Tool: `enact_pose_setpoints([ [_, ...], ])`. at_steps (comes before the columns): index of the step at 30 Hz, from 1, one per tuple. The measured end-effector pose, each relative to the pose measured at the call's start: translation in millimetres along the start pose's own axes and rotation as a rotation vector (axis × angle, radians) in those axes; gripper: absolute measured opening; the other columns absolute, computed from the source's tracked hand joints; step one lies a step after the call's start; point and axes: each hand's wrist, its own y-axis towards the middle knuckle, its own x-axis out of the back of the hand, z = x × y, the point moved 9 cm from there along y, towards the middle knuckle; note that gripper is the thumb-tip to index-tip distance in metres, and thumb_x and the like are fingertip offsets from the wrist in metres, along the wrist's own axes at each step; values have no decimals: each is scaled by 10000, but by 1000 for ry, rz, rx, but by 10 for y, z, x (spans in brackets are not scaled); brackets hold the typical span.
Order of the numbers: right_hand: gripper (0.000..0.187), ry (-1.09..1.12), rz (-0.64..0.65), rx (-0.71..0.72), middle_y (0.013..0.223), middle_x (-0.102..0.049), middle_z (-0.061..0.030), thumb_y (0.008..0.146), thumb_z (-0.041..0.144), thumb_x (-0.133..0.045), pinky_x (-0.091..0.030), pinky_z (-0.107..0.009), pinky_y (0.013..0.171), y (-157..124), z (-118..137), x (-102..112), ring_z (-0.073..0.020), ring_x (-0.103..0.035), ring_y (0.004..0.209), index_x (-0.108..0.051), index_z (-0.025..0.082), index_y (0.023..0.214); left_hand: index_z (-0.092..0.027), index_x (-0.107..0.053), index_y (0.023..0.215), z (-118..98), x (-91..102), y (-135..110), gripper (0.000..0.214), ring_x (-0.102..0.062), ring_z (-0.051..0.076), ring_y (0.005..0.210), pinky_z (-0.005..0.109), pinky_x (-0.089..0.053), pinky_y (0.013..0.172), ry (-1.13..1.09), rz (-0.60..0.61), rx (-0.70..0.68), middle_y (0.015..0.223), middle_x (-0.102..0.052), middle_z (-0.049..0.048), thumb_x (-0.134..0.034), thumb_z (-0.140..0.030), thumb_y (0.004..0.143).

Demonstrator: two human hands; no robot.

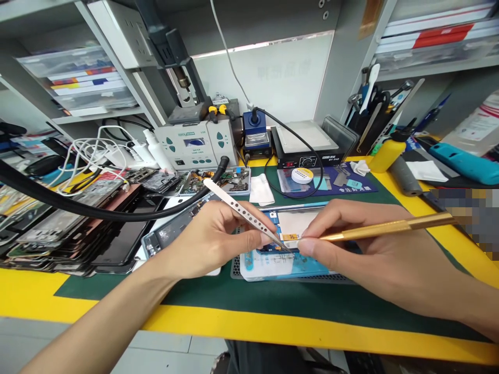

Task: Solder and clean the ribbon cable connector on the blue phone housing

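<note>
My left hand is closed around silver tweezers with holes along the handle. Their tips reach down to the lower edge of an opened blue-framed phone. From the other side, my right hand pinches a gold pen-shaped tool; its tip is hidden by my fingers, close to the phone. A small orange label or flex piece lies between the two hands. Under the phone is a white and blue flat box or pad. Whether the tool tips touch the phone I cannot tell.
Stacked phone parts fill the left side, with a black hose arching over them. A grey rework station, a soldering stand and a hot plate stand behind. A yellow bottle is at right.
</note>
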Motion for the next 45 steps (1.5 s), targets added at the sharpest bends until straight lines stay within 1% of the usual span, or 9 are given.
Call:
enact_pose_setpoints([
  [4, 168, -20, 6, 1, 551, -636, 49, 888, 275, -740, -366, -226, 393, -5, 2, 3, -117, -500, 468, -702, 265, 725, -196, -785, 984, 17, -5, 4, 89, -734, 155, 873, 237, -564, 787, -73, 9, 22, 912, -788, 22, -769, -169, 900],
  [12, 103, -92, -4, 53, 618, -709, 50, 890, 287, -740, -389, -224, 395, -8, 54, 30, -124, -540, 482, -737, 294, 787, -175, -780, 965, 38, 6, 15, 86, -745, 198, 896, 289, -584, 811, -76, 13, 31, 932, -790, 51, -788, -221, 892],
  [16, 130, -85, 12, 77, 597, -683, 57, 884, 251, -731, -382, -220, 410, -2, 82, 9, -113, -542, 484, -720, 276, 757, -165, -786, 974, 45, 3, 16, 87, -755, 176, 883, 248, -583, 791, -131, 22, 33, 936, -808, 58, -781, -167, 888],
  [20, 168, -80, 57, 44, 591, -683, 41, 892, 261, -712, -389, -236, 428, -9, 45, -27, -124, -543, 495, -709, 258, 723, -166, -782, 980, 44, 0, 12, 107, -763, 165, 883, 231, -589, 791, -182, 26, 43, 933, -818, 51, -767, -120, 884],
  [26, 103, -10, 26, 13, 583, -669, 46, 868, 239, -744, -377, -217, 403, -9, 31, 13, -115, -524, 477, -745, 269, 769, -167, -777, 976, 36, -28, 18, 115, -784, 166, 927, 222, -613, 841, -229, 53, 50, 942, -828, 43, -775, -101, 882],
  [30, 80, 137, 80, -65, 614, -693, 41, 874, 239, -751, -426, -197, 427, 3, -47, -37, -111, -570, 504, -760, 261, 798, -182, -785, 965, 27, -58, 11, 119, -783, 133, 926, 180, -612, 840, -268, 80, 50, 947, -829, 20, -781, -95, 884],
  [34, 76, 276, 151, -148, 631, -681, 49, 893, 283, -756, -443, -178, 430, 0, -124, -100, -99, -587, 511, -763, 263, 820, -177, -790, 961, 39, -80, 4, 119, -787, 134, 909, 190, -620, 837, -310, 104, 72, 938, -831, 22, -791, -93, 877],
  [39, 94, 321, 228, -212, 666, -691, 40, 902, 302, -743, -470, -164, 462, -18, -152, -161, -95, -615, 533, -765, 250, 828, -175, -791, 954, 43, -85, 12, 113, -789, 133, 882, 182, -617, 811, -310, 108, 86, 929, -836, 33, -815, -115, 861],
  [45, 101, 361, 234, -247, 670, -670, 40, 898, 278, -744, -500, -171, 482, -17, -166, -174, -98, -622, 535, -761, 234, 808, -162, -793, 937, 55, -84, 10, 103, -792, 153, 879, 191, -612, 795, -310, 103, 98, 922, -835, 57, -827, -126, 847],
])
